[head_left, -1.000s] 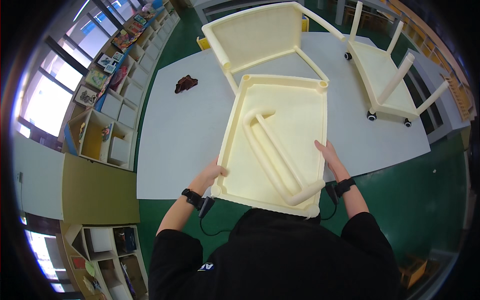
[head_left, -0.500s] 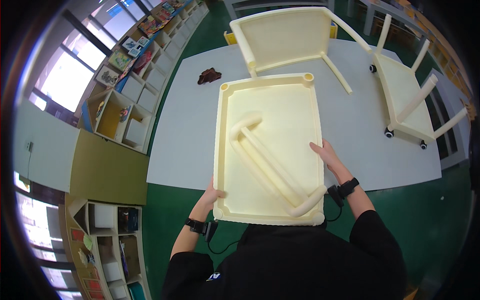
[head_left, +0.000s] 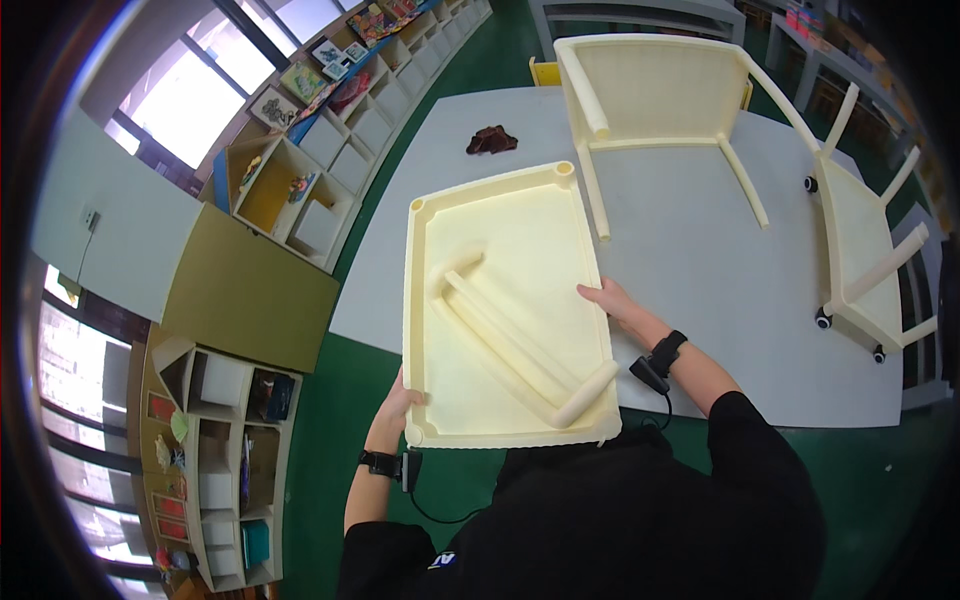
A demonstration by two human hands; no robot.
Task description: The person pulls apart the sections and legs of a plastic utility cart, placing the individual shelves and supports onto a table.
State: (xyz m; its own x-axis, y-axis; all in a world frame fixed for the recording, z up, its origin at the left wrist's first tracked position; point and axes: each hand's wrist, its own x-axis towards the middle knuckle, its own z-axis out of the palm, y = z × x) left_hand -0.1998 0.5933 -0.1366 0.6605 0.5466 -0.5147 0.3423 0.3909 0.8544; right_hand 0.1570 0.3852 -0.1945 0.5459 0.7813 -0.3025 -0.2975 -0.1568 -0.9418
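My left hand (head_left: 400, 402) and my right hand (head_left: 618, 302) grip opposite long sides of a cream plastic shelf tray (head_left: 535, 240). Its rim is raised, and round sockets show at the two far corners. Both thumbs rest over the rim, while the other fingers are mostly hidden beneath. Inside the tray, loose cream tubes (head_left: 510, 335) lie slantwise, some with bent ends. The tray is tilted slightly in front of my body, beside the near left edge of the grey table (head_left: 690, 270).
A cream frame with a panel and legs (head_left: 655, 95) stands at the table's far side. On the right lies a cream wheeled shelf (head_left: 860, 240), legs sticking out. A crumpled brown item (head_left: 492, 140) sits far left. Low shelving (head_left: 320, 160) and a green-sided cabinet (head_left: 255, 290) line the left.
My view has turned left, so the table and cream frames appear farther right. Held in both hands, the tray has shifted left relative to the table, with the tubes still in it.
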